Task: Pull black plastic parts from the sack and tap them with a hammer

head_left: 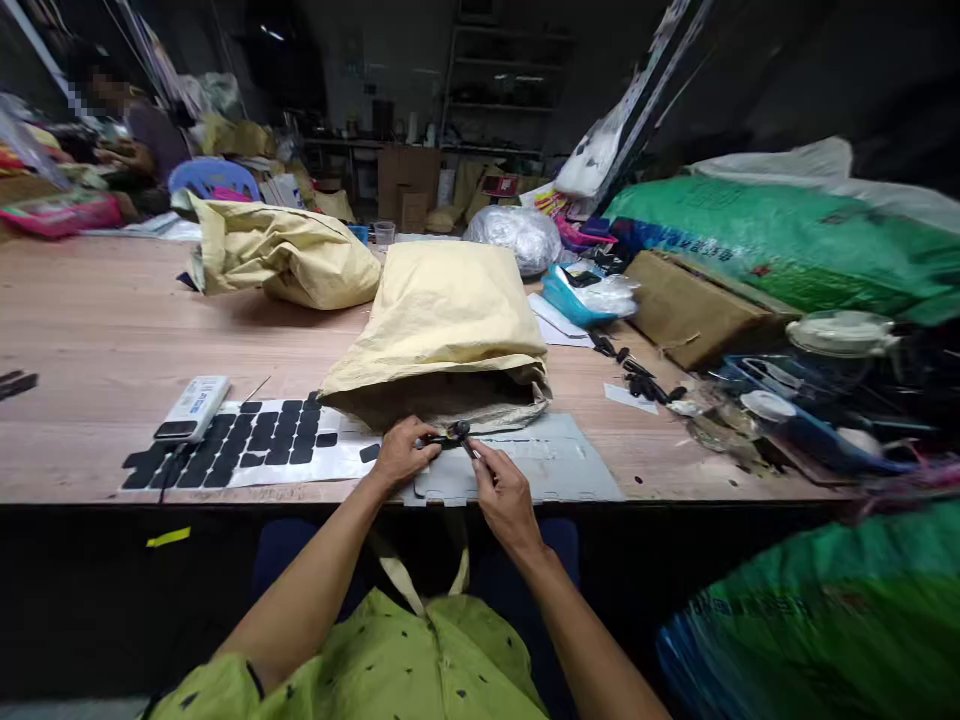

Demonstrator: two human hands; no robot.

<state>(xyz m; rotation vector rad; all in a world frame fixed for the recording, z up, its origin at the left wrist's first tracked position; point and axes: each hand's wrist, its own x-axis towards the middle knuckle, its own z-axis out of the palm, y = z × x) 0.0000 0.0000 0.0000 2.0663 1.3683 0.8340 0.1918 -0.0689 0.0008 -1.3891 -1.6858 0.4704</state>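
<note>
Close to the table's front edge, my left hand point(403, 452) is closed on one end of a small black part point(454, 432), whose exact kind I cannot make out. From the other side my right hand point(504, 487) pinches a thin dark stick-like piece that meets the same part. Both hands are over a grey mat point(540, 462). Right behind them a large tan paper sack point(457, 310) lies with its dark mouth facing me. Left of my hands is a white sheet point(330, 455) carrying rows of black rounded stickers point(274, 435).
A white device point(196, 405) sits beyond the stickers. Another tan sack point(300, 255) lies back left. To the right are black parts point(641, 380), a blue bowl point(574, 300), a cardboard box point(697, 305) and green sacks point(787, 240). A person point(146, 135) sits far left.
</note>
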